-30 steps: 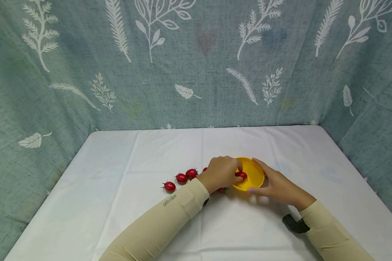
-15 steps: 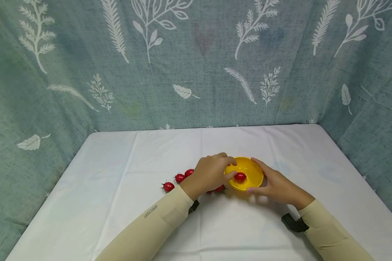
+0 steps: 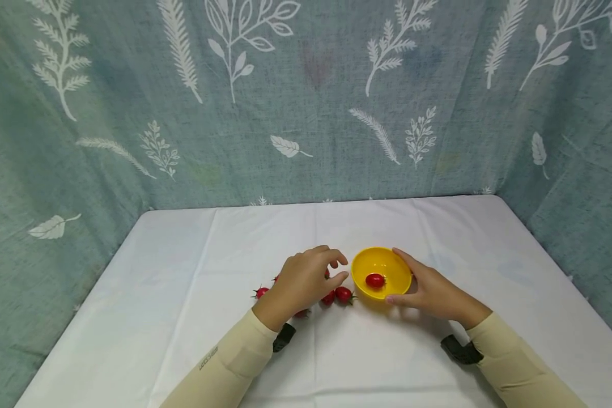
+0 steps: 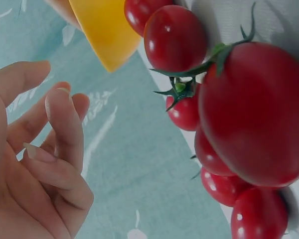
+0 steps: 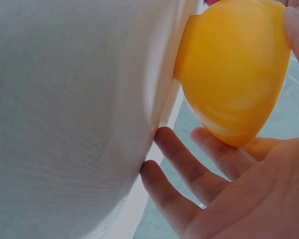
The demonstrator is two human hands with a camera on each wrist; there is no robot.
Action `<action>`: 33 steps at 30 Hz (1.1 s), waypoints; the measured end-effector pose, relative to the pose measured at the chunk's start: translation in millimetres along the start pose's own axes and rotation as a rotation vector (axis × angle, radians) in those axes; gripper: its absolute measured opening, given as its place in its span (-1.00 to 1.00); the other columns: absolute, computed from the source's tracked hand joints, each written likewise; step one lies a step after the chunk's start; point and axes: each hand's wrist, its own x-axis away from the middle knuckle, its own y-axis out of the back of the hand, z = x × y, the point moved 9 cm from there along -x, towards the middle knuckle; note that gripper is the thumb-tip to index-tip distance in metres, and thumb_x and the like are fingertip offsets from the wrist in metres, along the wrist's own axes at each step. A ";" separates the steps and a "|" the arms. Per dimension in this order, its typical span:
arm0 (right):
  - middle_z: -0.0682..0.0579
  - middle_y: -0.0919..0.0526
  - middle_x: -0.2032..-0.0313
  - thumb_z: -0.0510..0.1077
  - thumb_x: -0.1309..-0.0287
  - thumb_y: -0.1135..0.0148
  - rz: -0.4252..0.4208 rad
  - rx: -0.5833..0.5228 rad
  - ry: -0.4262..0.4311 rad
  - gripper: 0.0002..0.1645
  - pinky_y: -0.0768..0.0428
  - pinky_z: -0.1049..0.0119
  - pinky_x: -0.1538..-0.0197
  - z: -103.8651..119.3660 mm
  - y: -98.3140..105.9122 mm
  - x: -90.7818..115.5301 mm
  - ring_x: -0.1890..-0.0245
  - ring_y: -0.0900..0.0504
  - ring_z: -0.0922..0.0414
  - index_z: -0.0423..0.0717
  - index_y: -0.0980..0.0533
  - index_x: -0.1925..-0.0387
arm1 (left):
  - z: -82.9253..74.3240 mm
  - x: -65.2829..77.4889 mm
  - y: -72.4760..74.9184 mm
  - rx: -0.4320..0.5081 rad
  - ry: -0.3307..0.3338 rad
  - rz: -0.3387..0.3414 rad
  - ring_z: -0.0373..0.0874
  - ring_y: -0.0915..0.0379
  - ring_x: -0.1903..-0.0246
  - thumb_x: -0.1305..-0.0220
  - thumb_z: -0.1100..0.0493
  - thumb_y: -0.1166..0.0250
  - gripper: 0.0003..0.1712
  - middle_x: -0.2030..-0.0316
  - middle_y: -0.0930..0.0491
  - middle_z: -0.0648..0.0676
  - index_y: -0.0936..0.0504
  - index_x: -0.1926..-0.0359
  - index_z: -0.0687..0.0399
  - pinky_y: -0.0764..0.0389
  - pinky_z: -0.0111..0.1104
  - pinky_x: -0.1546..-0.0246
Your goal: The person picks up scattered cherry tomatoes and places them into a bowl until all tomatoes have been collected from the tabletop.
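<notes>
A yellow bowl stands on the table with one small red tomato inside. My right hand holds its right side, thumb at the near rim and fingers round the far side; in the right wrist view two fingertips touch the cloth beside the bowl. Left of the bowl hovers my left hand, fingers loosely bent and holding nothing. Beneath and around it lie several red cherry tomatoes, some hidden by the hand. The left wrist view shows one tomato large and close, with a green stem.
A white cloth covers the table. Behind it and at both sides hangs a blue-green curtain with white leaf prints. Dark wrist straps show under both beige sleeves.
My left hand has let go of the tomato in the bowl and moved left, over the loose tomatoes. My right hand keeps its hold on the bowl.
</notes>
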 end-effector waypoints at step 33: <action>-0.23 -0.10 -0.53 0.33 -0.05 -0.42 0.013 0.008 0.014 0.32 -0.22 -0.23 -0.43 -2.0 2.5 -2.8 -0.48 -0.22 -0.25 -0.13 0.07 -0.58 | -2.7 5.5 -47.8 -0.106 -0.023 0.255 -0.30 -0.48 0.38 -0.13 -0.06 -0.51 -0.65 0.28 -0.69 -0.19 -0.75 0.05 -0.20 -0.47 -0.42 0.42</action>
